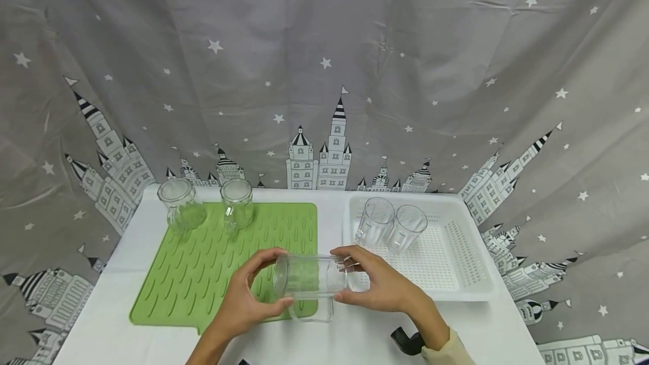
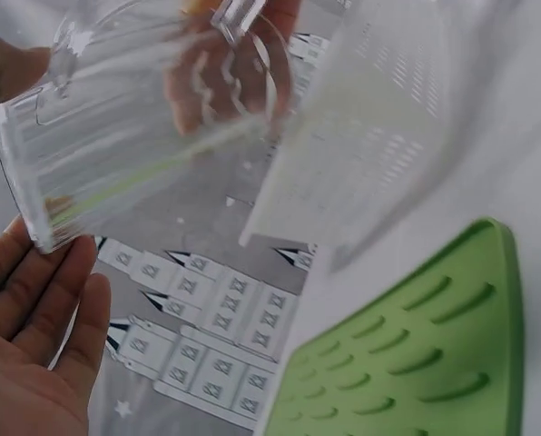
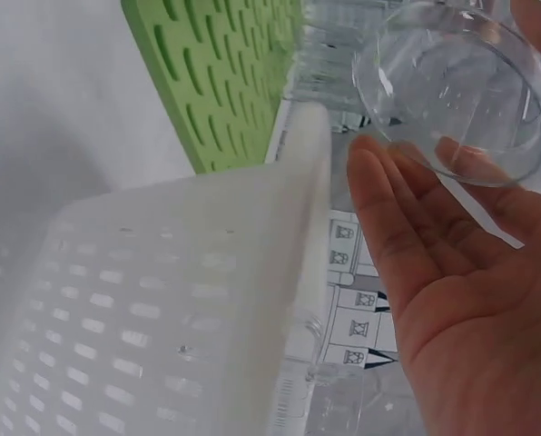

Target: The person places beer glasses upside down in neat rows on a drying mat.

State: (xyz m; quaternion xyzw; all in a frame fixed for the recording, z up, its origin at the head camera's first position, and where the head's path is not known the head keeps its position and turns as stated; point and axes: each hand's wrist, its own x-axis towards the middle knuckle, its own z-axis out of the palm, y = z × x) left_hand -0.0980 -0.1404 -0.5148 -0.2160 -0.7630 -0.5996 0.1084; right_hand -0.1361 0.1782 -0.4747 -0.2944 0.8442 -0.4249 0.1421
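A clear glass mug (image 1: 310, 275) lies sideways in the air between both hands, above the front right corner of the green drying mat (image 1: 177, 275). My left hand (image 1: 248, 294) grips its left end between thumb and fingers. At the right end, my right hand (image 1: 377, 281) holds it the same way. The mug's handle points toward the front edge. In the left wrist view the glass mug (image 2: 152, 127) shows the other hand's fingers through its wall. Seen from the right wrist, fingers (image 3: 407, 218) touch the round end of the mug (image 3: 452, 100).
Two more glass mugs, one (image 1: 177, 204) at the mat's back left corner and another (image 1: 237, 207) beside it, stand on the mat. A white perforated basket (image 1: 469, 241) at the right holds two glass mugs (image 1: 376, 221). A grey castle-print curtain (image 1: 324, 44) hangs behind.
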